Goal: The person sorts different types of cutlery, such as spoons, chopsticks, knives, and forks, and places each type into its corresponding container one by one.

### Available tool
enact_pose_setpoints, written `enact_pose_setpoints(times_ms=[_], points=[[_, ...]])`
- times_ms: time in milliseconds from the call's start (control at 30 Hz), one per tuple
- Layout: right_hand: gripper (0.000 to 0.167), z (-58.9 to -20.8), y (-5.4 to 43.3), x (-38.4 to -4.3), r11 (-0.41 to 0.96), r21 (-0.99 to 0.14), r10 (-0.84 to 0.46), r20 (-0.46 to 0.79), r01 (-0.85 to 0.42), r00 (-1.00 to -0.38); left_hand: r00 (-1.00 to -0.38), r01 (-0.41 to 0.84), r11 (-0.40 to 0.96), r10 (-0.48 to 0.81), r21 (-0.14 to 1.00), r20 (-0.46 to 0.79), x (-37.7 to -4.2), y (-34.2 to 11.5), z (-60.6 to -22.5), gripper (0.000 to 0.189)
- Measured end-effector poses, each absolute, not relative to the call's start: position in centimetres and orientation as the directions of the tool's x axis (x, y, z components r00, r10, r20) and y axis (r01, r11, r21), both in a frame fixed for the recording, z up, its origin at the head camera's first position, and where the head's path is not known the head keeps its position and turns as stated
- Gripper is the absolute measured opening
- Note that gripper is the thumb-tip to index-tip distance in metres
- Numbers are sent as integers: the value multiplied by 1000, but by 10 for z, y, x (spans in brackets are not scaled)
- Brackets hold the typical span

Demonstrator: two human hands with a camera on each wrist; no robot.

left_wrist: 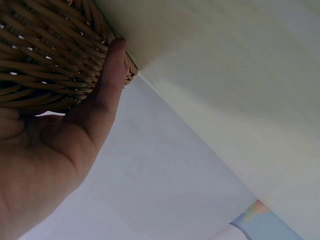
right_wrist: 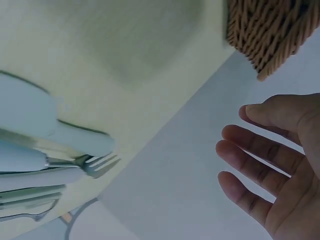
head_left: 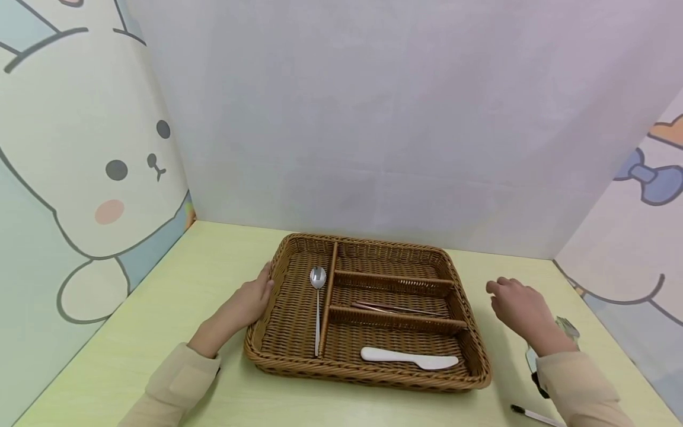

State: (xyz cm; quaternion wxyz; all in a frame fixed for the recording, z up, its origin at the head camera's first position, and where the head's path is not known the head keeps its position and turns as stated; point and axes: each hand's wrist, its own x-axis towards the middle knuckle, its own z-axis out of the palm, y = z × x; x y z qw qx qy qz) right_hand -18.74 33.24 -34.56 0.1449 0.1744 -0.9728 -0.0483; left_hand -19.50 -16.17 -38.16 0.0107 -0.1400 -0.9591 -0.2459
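Observation:
A brown wicker cutlery tray with compartments lies on the table. My left hand rests against its left side; one straight finger lies along the woven wall in the left wrist view. In the tray's left compartment is a metal spoon. A pair of dark reddish chopsticks lies in the middle right slot, and a white knife in the front one. Right of the tray, my right hand hovers above the table, holding nothing, its fingers loosely bent and apart in the right wrist view.
Several utensils lie under the right forearm, among them a fork and pale-handled pieces, partly hidden. A white stick with a black tip lies near the front edge. A pale wall stands behind, with printed panels at the sides.

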Motion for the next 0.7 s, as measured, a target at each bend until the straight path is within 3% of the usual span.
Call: enact_pose_setpoints(times_ms=[500,700], points=[[14,-379,382,-180,983,27,-181,92,-179,-979,-959,282,837,266,468,102,-193,-161,-380,51],[21,-384,390,-178,989,22,-147,99,-146,-984,-959,281,841,262,462,105,-194,-161,-382,51]])
